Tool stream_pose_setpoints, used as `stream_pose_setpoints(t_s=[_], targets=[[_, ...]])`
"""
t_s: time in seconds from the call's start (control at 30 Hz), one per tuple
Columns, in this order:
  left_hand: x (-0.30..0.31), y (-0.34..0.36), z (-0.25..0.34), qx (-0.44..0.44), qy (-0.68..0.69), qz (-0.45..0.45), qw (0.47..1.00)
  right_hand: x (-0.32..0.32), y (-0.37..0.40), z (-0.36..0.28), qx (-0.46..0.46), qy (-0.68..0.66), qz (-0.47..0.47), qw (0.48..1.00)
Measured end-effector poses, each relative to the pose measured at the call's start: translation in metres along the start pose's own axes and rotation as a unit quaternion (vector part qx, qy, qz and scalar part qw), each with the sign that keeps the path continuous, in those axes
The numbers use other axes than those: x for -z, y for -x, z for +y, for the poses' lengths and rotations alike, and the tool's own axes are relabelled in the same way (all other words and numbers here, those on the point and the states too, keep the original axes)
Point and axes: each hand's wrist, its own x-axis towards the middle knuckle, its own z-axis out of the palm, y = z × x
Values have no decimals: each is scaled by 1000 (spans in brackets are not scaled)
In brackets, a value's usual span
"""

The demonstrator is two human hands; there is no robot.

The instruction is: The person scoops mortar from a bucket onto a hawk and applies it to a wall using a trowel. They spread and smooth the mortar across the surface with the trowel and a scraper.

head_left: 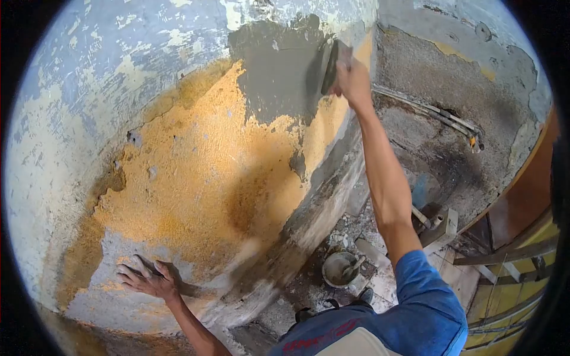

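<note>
My right hand (pixel 356 83) grips a plastering trowel (pixel 333 66) by its handle, high up near the wall's corner. Its blade is held against or very close to a patch of wet grey plaster (pixel 276 74); contact is hard to tell. Below and left of that patch, the wall shows a rough orange surface (pixel 190 172) with chipped edges. Low on the left, my left hand (pixel 151 280) rests on the wall with fingers spread and nothing in it. Greyish residue coats some of its fingertips.
On the floor stands a bucket (pixel 327 276) of grey mix with a tool (pixel 355 266) in it. Rubble surrounds it. Pipes (pixel 427 110) run along the right wall, ending in an orange-tipped fitting. Wooden bars (pixel 504 259) and a pale block (pixel 444 232) lie at right.
</note>
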Motion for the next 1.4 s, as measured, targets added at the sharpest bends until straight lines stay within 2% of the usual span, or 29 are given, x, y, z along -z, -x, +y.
stream_pose_setpoints(t_s=[0.07, 0.13, 0.17, 0.27, 0.33, 0.4, 0.47, 0.5, 0.57, 0.6, 0.67, 0.7, 0.73, 0.8, 0.9, 0.93, 1.0, 1.03, 1.1, 1.13, 1.17, 1.2, 1.27, 1.33, 1.4], targets=[[-5, 2, 0, 11, -5, 7, 1000, -20, -32, 7, 22, 28, 3, 999], [-4, -2, 4, 8, -7, 13, 1000, -54, -33, -21, 89, 102, 26, 990], [-2, -3, 5, 5, -8, 16, 1000, -62, -24, -39, 88, 105, 25, 990], [-3, -2, 4, 6, 1, 13, 1000, -48, 23, -99, 94, 85, -12, 992], [-2, -2, 2, 0, 1, 12, 1000, -30, 52, -126, 103, -2, -72, 992], [-4, -1, 3, 3, -2, 23, 1000, -16, 56, -118, 146, -51, -75, 985], [-2, 3, 0, 18, 25, -7, 999, -5, 48, -95, 106, -86, -121, 983], [0, 0, 1, 14, 30, -7, 999, 2, 47, -96, 114, -90, -121, 982], [0, -1, 2, 17, 24, -5, 1000, 10, 50, -99, 77, -140, -61, 985], [0, 0, 2, 16, 23, -10, 1000, 9, 48, -105, 81, -141, -62, 985], [-1, 0, -1, 14, 30, -10, 999, 5, 44, -114, 80, 10, -10, 997], [0, 0, 0, 15, 25, -13, 999, -18, 30, -95, 72, -66, -17, 995], [0, 0, 1, 16, 21, -15, 1000, -31, 38, -103, 69, -64, -16, 995], [-2, 1, 1, 17, 22, -16, 999, -73, 65, -135, 123, 96, 4, 988], [-2, -1, 5, 18, 25, 3, 1000, -120, 143, -175, 181, 78, 9, 980], [-5, -4, 8, 25, 26, 5, 999, -133, 158, -169, 218, 97, 6, 971], [0, -2, 5, 18, 31, 1, 999, -146, 186, -149, 342, 88, 88, 931], [0, -2, 3, 14, 35, -1, 999, -140, 202, -138, 340, 91, 86, 932], [1, 1, 3, 15, 38, -3, 999, -118, 231, -122, 365, 101, -25, 925], [0, -1, 2, 14, 39, -2, 999, -97, 236, -124, 366, 100, -17, 925], [-1, -1, 1, 12, 38, 7, 999, -69, 237, -129, 218, 73, -138, 963], [-1, 0, 0, 15, 36, -1, 999, -47, 232, -130, 67, 43, -257, 963], [-2, 0, 3, 20, 31, -11, 999, -25, 208, -117, 70, 29, -113, 991], [0, 0, 3, 17, 38, -8, 999, -19, 158, -81, 122, 151, -1, 981], [-2, 0, 1, 11, 35, -11, 999, -35, 103, -22, 93, 204, 57, 973]])
